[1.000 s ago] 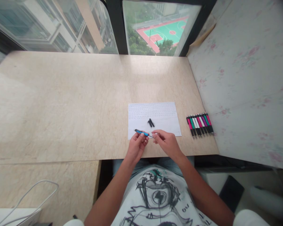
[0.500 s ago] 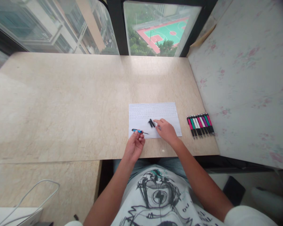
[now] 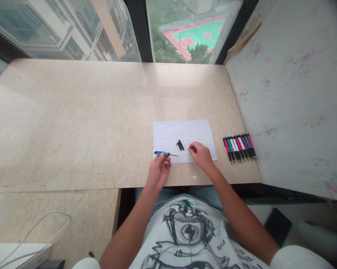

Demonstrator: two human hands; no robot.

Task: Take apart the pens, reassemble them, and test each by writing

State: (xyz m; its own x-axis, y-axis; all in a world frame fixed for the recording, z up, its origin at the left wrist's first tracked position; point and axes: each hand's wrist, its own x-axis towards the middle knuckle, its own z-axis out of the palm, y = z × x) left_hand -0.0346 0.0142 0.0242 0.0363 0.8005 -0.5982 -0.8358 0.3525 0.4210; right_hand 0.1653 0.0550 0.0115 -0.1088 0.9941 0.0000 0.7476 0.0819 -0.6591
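My left hand (image 3: 159,166) is closed on a blue pen barrel (image 3: 161,153), held over the lower left of a written sheet of paper (image 3: 182,130). A thin dark refill (image 3: 174,155) sticks out of the barrel's right end. My right hand (image 3: 200,154) is above the paper's right half, thumb and fingertips pinched together; whatever is between them is too small to make out. Small black pen parts (image 3: 180,145) lie on the paper between my two hands.
Several pens (image 3: 239,147) in pink, green, white and purple lie in a row by the papered wall (image 3: 297,112). A white cable (image 3: 56,213) loops over the lower-left surface. The tabletop (image 3: 87,123) reaches the window.
My right hand has drawn back slightly to the right from the black parts, its fingers now pinched. My left hand has shifted a little left, with the barrel and refill more fully in sight.
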